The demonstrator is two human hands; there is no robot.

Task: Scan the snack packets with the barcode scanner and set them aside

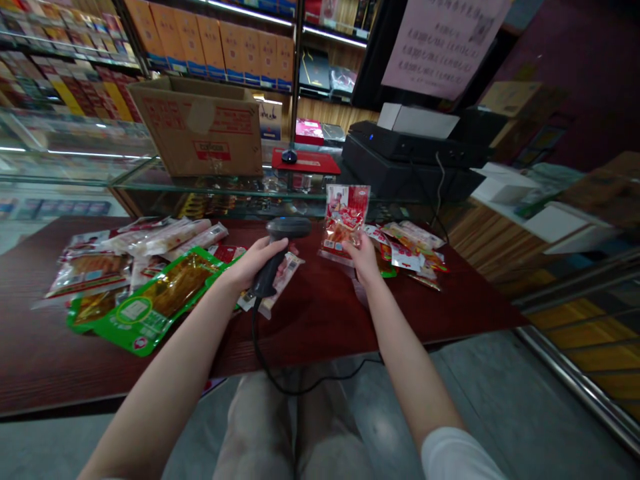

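While the left hand (253,263) grips a black barcode scanner (291,228) by its handle, the right hand (363,257), well apart from it, pinches a red-and-clear snack packet (346,215) upright above the dark red table (320,313). The scanner's cable (300,393) loops down past the table edge. A green packet (183,283) lies left of the scanner, by a heap of packets (165,239); a smaller heap (407,247) lies to the right. Beyond, a cardboard box (200,133) stands on a glass counter (230,187).

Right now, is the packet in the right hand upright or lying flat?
Upright: the right hand holds the packet near its lower corner.
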